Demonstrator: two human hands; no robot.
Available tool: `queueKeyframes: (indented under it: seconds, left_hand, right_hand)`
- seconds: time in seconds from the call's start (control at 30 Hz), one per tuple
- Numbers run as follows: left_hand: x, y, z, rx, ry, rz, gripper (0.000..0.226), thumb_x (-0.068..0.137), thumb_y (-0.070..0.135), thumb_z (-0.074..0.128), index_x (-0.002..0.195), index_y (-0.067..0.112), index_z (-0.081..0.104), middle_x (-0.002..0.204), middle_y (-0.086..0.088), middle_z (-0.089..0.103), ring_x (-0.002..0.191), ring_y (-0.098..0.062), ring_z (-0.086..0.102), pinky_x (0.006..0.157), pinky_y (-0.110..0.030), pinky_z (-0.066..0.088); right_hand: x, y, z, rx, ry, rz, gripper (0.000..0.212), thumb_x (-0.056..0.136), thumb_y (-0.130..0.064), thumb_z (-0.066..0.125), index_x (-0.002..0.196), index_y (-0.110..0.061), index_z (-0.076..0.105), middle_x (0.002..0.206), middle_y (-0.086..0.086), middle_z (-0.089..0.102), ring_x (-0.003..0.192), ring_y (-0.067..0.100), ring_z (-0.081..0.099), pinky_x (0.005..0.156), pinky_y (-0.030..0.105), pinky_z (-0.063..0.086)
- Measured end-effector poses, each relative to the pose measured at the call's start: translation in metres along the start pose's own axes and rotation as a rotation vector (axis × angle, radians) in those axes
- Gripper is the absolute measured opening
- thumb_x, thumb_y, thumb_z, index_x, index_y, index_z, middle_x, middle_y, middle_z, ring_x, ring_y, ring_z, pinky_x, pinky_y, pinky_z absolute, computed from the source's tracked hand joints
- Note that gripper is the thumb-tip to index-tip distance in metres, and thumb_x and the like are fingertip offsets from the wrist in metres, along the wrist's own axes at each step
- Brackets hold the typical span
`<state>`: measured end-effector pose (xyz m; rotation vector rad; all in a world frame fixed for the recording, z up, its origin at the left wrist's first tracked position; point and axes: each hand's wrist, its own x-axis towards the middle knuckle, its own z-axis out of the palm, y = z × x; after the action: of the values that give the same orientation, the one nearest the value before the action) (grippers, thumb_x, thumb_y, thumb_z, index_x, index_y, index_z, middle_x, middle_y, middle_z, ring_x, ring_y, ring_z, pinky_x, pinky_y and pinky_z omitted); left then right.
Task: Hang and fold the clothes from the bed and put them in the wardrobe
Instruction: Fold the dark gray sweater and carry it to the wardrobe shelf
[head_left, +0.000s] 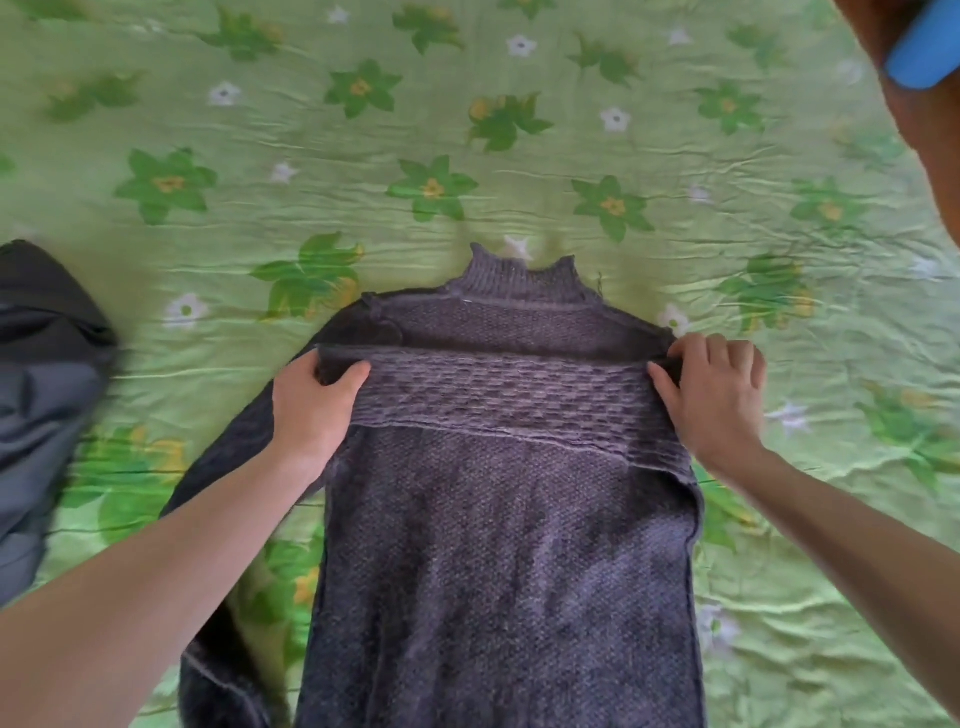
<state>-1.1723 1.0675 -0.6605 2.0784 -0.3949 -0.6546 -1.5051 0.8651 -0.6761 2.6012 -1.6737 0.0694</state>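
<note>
left hand (311, 400) + right hand (719, 395) grip sweater (509, 545) hem | bed (467, 156)

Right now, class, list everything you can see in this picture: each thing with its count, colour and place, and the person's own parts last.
sweater: one, dark purple-grey knit, flat on the bed in the middle, collar away from the person, hem band folded up towards the collar.
bedsheet: one, light green with darker green flowers, under everything.
dark garment: one, dark grey, at the left edge on the sheet.
blue object: one, blue, top right corner; unclear what it is.
left hand: one, grips the folded band's left end.
right hand: one, grips the folded band's right end.
</note>
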Motion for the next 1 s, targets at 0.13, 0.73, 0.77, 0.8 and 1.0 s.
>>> queueKeyframes:
  seconds: [0.13, 0.73, 0.77, 0.8, 1.0]
  left_hand:
    - [0.011, -0.002, 0.004, 0.056, -0.034, -0.033, 0.023, 0.1, 0.017, 0.064, 0.079, 0.007, 0.06, 0.071, -0.001, 0.057, 0.067, -0.018, 0.049, 0.063, -0.034, 0.038]
    - [0.011, -0.072, -0.086, 0.759, 0.013, 0.071, 0.041, 0.104, 0.044, 0.056, 0.133, 0.015, 0.055, 0.125, -0.014, 0.059, 0.117, -0.039, 0.056, 0.095, -0.049, 0.046]
    - [0.011, -0.074, -0.096, 0.706, -0.055, 0.089, 0.036, 0.103, 0.043, 0.059, 0.126, 0.016, 0.057, 0.116, -0.011, 0.065, 0.108, -0.038, 0.062, 0.086, -0.045, 0.05]
    - [0.01, -0.075, -0.105, 0.659, -0.131, 0.086, 0.031, 0.102, 0.042, 0.061, 0.121, 0.017, 0.057, 0.108, -0.008, 0.068, 0.099, -0.036, 0.065, 0.079, -0.042, 0.049]
    - [-0.008, -0.097, -0.163, 0.447, -0.509, -0.153, 0.036, 0.088, 0.033, 0.084, 0.121, 0.023, 0.073, 0.109, 0.006, 0.077, 0.102, -0.017, 0.073, 0.093, -0.036, 0.058]
  right_hand:
    - [-0.016, -0.011, -0.001, 0.216, 0.098, -0.233, 0.026, 0.105, -0.023, 0.057, 0.127, -0.008, 0.061, 0.131, 0.015, 0.054, 0.118, 0.038, 0.052, 0.099, 0.049, 0.045]
    - [-0.046, -0.037, 0.013, 0.099, -0.206, -0.352, 0.07, 0.107, -0.055, 0.018, 0.162, -0.014, 0.03, 0.173, 0.002, 0.016, 0.161, 0.017, 0.005, 0.128, 0.049, 0.015]
    - [-0.047, -0.052, 0.01, 0.124, -0.193, -0.389, 0.067, 0.108, -0.052, 0.021, 0.163, -0.014, 0.029, 0.173, 0.003, 0.016, 0.161, 0.017, 0.006, 0.128, 0.048, 0.015]
    - [-0.048, -0.07, 0.005, 0.146, -0.195, -0.442, 0.065, 0.109, -0.051, 0.022, 0.164, -0.016, 0.026, 0.174, 0.002, 0.014, 0.161, 0.017, 0.005, 0.128, 0.048, 0.014]
    - [-0.049, -0.206, 0.003, 0.116, -0.319, -0.819, 0.064, 0.109, -0.058, 0.012, 0.166, -0.033, 0.0, 0.174, -0.01, -0.005, 0.16, 0.013, -0.009, 0.13, 0.043, 0.006]
